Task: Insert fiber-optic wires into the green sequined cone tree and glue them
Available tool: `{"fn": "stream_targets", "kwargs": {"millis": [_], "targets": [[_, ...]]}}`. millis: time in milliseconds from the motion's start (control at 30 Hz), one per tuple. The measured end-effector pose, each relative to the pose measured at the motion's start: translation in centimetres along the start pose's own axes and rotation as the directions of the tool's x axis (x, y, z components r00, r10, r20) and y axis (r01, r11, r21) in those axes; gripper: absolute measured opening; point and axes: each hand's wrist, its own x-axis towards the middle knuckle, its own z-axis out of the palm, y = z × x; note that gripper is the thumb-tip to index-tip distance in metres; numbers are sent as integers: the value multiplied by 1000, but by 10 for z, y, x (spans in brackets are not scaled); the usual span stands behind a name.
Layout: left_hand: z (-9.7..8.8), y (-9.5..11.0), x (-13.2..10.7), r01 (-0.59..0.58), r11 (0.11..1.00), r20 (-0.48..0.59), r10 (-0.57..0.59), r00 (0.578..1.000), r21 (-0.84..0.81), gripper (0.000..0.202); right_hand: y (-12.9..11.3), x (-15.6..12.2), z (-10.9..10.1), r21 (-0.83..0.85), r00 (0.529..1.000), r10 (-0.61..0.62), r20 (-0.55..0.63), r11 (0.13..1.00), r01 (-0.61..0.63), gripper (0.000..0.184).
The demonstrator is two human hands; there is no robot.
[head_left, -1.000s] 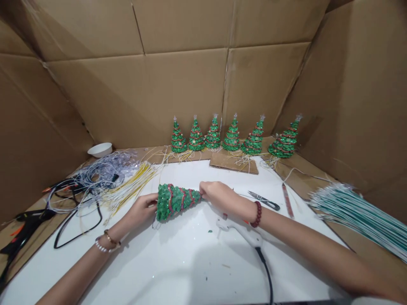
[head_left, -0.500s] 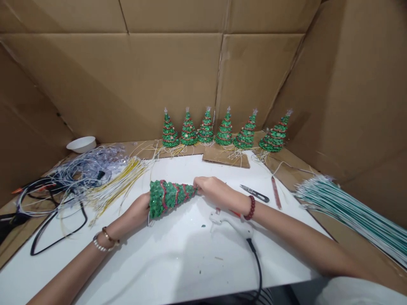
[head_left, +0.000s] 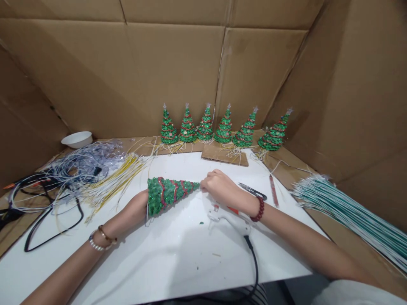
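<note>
Six trees (head_left: pixel 206 129) beyond white board's edge (head_left: pixel 181 153)

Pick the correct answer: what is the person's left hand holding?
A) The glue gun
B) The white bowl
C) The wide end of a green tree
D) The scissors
C. The left hand is wrapped around the wide end of the green tree, which is lying on its side.

Six beaded trees (head_left: pixel 224 131) stand behind the held tree (head_left: pixel 168 195).
</note>
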Motion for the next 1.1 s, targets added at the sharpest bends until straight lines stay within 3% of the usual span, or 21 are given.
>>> {"fn": "stream_targets", "kwargs": {"millis": [133,267,467,667,867,1100], "targets": [[0,-3,1,-14,1000,26,14,1000,-4,34,-4,7,3,52,1000,7,-25,999,-5,17],[-2,-2,1,-85,993,63,80,995,79,31,-7,12,2,58,995,103,-3,993,-103,17],[-1,-2,-3,-17,992,-41,22,999,122,35,-7,16,1,56,993,115,11,992,-116,19],[-7,-7,-10,8,998,-57,-4,998,70,32,5,2,-6,61,997,70,30,996,-72,16],[-9,-26,-11,39,995,-87,-31,996,89,36,14,-7,-15,136,999,6,54,991,-13,19],[-2,-31,-7,-8,998,-75,13,997,68,39,-1,8,8,72,997,-58,47,996,54,21]]}}
